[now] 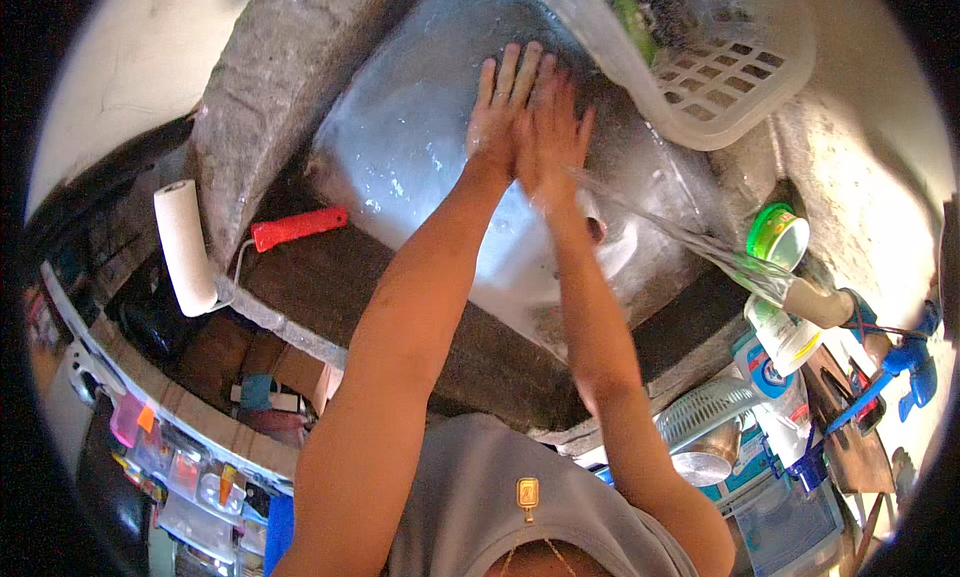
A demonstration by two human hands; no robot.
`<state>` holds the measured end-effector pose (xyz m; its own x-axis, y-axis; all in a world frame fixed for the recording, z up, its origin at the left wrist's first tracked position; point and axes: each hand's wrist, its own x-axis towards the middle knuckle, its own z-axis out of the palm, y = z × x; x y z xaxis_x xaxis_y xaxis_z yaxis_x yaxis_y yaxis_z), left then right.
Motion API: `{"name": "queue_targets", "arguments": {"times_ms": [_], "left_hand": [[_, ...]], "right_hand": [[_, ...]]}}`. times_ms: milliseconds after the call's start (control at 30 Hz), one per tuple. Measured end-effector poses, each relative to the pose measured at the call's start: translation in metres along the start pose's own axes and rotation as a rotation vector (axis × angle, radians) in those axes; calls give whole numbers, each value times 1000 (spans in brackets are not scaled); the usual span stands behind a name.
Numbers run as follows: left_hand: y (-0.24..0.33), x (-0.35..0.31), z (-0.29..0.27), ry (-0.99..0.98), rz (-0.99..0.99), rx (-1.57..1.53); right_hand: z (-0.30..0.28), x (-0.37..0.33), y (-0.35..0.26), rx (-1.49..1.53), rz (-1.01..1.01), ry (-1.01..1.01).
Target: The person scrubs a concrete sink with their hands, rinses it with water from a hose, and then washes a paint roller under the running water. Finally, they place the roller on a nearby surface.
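Observation:
Both my arms reach forward over a grey, wet sink basin (pixel 400 127) with whitish suds or droplets on its surface. My left hand (pixel 500 102) has its fingers stretched out and holds nothing. Pressed against its side is my right hand (pixel 548 142), slightly blurred, its fingers also extended and the thumb apart. A stream of water (pixel 650 222) runs from a pale tap spout (pixel 815 302) at the right and meets my right hand near the wrist. The dark drain hole (pixel 596 230) shows beside my right forearm.
A white plastic basket (pixel 735 117) with something green overhangs the far right. On the left ledge rests a paint roller (pixel 185 247) with a red handle (pixel 300 228). A green-rimmed tub (pixel 778 239), a colander (pixel 705 413) and a metal pot (pixel 710 462) crowd the right side.

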<state>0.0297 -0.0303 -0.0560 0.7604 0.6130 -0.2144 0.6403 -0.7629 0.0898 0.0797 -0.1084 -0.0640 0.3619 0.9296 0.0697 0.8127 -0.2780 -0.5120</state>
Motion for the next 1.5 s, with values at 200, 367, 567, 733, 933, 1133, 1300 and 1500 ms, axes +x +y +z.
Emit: {"name": "queue_targets", "arguments": {"times_ms": [200, 367, 567, 733, 933, 1133, 1300, 1500], "left_hand": [[-4, 4, -1, 19, -7, 15], [-3, 3, 6, 31, -30, -28], [-4, 0, 4, 70, -34, -35], [-4, 2, 6, 114, -25, -200], [-5, 3, 5, 62, -1, -5], [-35, -5, 21, 165, -65, -903], [1, -5, 13, 298, 60, -384], [6, -14, 0, 287, 108, -448]], "right_hand": [[-13, 34, 6, 3, 138, -177], [-4, -16, -16, 143, 138, 54], [-9, 15, 13, -67, 199, 2], [0, -36, -37, 279, 308, 101], [-5, 12, -2, 20, 282, -11], [7, 16, 2, -116, 343, -45], [23, 11, 4, -427, 162, 110], [35, 8, 8, -563, 211, 29]]}}
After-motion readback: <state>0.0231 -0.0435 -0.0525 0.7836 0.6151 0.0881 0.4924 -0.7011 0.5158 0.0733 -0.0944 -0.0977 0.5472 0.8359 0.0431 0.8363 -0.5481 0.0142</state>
